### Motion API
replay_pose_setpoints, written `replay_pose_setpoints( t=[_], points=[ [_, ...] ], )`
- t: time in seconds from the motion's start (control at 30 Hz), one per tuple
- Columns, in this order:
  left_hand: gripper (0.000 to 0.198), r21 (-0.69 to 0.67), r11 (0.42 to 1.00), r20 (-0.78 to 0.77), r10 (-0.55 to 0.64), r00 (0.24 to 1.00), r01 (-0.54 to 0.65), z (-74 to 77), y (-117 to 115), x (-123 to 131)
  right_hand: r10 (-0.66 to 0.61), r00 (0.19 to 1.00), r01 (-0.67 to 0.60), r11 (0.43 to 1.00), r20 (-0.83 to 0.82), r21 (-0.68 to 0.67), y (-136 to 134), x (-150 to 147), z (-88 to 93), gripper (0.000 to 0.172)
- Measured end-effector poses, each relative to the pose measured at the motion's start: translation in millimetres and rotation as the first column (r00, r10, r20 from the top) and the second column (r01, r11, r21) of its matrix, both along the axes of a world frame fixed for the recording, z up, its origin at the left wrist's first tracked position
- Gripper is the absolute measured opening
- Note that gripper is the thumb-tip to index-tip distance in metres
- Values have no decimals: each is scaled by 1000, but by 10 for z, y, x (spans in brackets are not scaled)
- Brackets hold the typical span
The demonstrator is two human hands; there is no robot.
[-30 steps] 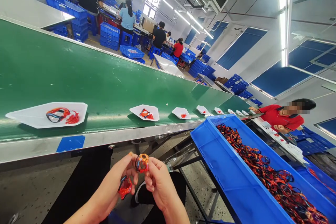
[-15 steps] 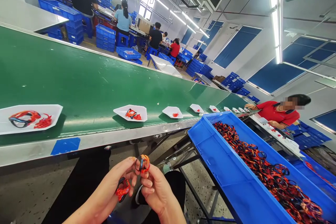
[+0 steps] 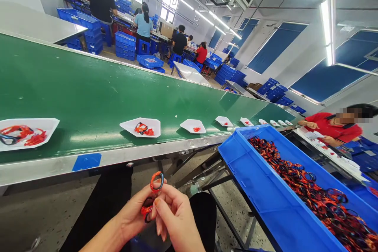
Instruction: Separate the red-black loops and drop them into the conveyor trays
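Observation:
My left hand (image 3: 132,206) and my right hand (image 3: 178,214) meet low in the middle, above my lap. Between their fingertips stands a looped band (image 3: 156,181), orange-red on one side and black-blue on the other. My right thumb and fingers are closed at its lower end; the exact grip point is partly hidden. A second red and black looped band (image 3: 147,209) rests in the curled fingers of my left hand, partly covered by the right thumb.
A green conveyor belt (image 3: 97,98) carries white trays, including one tray (image 3: 156,124) with red and black pieces. At right, a blue bin (image 3: 251,181) holds many looped bands. A co-worker in red (image 3: 333,128) sits beyond it. A metal belt edge (image 3: 118,155) runs before me.
The upper band has turned into an upright open loop, and my right hand has rolled so its back shows. Trays have slid left along the belt. My view has shifted slightly left.

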State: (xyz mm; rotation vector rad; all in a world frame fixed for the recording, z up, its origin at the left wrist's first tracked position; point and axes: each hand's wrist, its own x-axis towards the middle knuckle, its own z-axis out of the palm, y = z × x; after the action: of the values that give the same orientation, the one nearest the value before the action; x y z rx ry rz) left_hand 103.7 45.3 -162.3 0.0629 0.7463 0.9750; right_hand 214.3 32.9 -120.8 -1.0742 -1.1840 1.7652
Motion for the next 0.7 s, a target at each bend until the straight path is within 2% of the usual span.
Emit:
replay_pose_setpoints(
  t=[0.13,0.3,0.4,0.47,0.53,0.63,0.7],
  points=[
    [23,-74,996,76,48,996,-42,-72,-23,19,-41,988,23,992,146,124,-52,-76,-67,39],
    [16,-104,992,138,91,986,-77,-127,-28,46,-108,985,76,971,131,224,-67,-103,-174,36],
    [8,-100,989,167,127,978,-111,-118,-29,62,-125,965,40,940,231,339,5,-106,-97,29],
    [9,-92,986,177,150,973,-136,-90,-18,66,-165,924,-4,898,345,440,162,-96,20,28],
    [10,-88,986,180,158,971,-144,-47,5,61,-262,836,-67,823,482,563,434,-73,165,28],
    [10,-99,984,167,162,972,-147,32,49,34,-487,566,-219,689,665,691,982,-23,376,27],
    [8,-106,981,150,176,973,-161,82,70,4,-568,412,-285,663,713,693,1309,12,475,24]
  ],
)
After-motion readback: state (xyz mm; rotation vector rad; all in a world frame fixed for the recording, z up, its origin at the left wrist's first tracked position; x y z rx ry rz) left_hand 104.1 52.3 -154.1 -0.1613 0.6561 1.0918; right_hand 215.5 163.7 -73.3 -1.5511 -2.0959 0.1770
